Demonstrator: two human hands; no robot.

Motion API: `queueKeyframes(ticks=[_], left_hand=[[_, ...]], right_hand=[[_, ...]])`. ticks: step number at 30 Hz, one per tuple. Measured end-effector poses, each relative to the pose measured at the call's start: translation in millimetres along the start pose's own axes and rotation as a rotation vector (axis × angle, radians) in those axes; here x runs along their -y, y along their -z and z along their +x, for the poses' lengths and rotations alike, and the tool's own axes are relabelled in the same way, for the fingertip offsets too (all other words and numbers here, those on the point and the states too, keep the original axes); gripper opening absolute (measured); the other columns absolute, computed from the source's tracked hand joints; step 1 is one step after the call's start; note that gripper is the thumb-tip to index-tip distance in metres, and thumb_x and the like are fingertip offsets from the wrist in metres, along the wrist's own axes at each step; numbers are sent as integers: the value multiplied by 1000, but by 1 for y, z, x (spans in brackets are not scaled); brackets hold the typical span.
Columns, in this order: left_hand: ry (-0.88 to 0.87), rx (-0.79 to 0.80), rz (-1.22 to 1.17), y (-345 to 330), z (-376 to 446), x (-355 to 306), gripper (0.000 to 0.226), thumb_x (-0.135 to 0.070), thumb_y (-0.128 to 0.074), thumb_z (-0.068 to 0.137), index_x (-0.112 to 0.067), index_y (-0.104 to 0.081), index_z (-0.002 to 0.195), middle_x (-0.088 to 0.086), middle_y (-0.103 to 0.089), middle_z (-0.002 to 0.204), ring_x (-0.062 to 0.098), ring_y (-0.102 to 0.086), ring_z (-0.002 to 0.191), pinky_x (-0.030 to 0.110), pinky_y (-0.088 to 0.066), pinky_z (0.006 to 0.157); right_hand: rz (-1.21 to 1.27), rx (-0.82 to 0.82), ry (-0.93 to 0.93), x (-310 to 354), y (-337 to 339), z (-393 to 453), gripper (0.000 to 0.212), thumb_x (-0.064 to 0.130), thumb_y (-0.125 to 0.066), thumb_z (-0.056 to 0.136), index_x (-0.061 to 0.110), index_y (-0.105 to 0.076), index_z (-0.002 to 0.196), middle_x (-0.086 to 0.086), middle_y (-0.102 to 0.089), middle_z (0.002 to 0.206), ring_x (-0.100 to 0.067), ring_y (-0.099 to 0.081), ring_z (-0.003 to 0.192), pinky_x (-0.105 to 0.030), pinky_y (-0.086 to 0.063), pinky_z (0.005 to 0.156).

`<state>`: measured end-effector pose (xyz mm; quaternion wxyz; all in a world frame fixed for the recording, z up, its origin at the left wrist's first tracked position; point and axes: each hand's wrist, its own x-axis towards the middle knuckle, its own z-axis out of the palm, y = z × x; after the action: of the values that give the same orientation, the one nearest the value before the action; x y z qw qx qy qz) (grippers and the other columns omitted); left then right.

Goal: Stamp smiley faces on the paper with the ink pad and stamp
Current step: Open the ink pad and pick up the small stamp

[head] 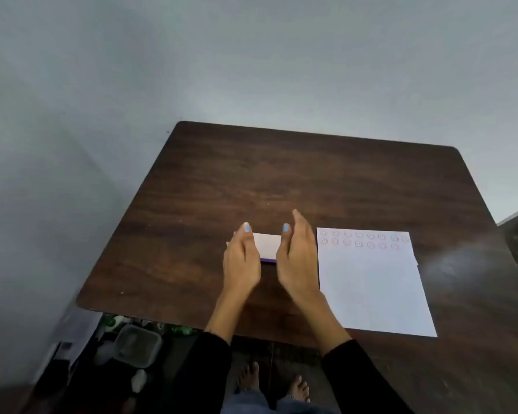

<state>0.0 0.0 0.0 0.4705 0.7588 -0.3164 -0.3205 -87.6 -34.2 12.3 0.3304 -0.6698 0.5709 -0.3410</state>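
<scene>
A white ink pad case (268, 245) with a purple lower edge lies shut on the dark wooden table (311, 174), near the middle. My left hand (241, 261) grips its left end, thumb on top and fingers down the far side. My right hand (296, 258) stands edge-on at its right end, thumb against the case and fingers stretched out straight. To the right lies the white paper (371, 288), with two rows of faint red smiley faces (359, 239) along its top edge. No stamp is in view.
The table stands in a corner against grey walls. Its near edge runs just below my wrists. Under the left side, on the floor, sit a plastic container (136, 345) and some clutter. My bare feet (269, 383) are below.
</scene>
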Motion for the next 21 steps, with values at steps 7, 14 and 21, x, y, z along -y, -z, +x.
queueKeyframes(ticks=[7, 14, 21], left_hand=[[51, 23, 49, -13, 4, 27, 46, -32, -27, 102, -9, -42, 139, 11, -44, 145, 23, -35, 137, 43, -24, 117], [104, 16, 38, -15, 9, 36, 47, -34, -26, 101, -13, -38, 142, 8, -41, 148, 21, -31, 140, 40, -17, 120], [123, 37, 37, -17, 9, 36, 50, -38, -22, 101, -15, -35, 143, 6, -38, 149, 23, -21, 144, 41, -7, 121]], right_hand=[[-205, 207, -220, -27, -20, -4, 48, 23, -40, 98, 9, -26, 142, -11, -40, 144, -26, -42, 130, -34, -44, 99], [-278, 255, -278, -34, -29, -6, 53, 16, -44, 94, 5, -24, 142, -15, -42, 142, -30, -43, 128, -42, -43, 101], [-289, 256, -294, -33, -31, -7, 58, 15, -47, 92, 5, -21, 143, -16, -41, 142, -30, -43, 127, -43, -43, 103]])
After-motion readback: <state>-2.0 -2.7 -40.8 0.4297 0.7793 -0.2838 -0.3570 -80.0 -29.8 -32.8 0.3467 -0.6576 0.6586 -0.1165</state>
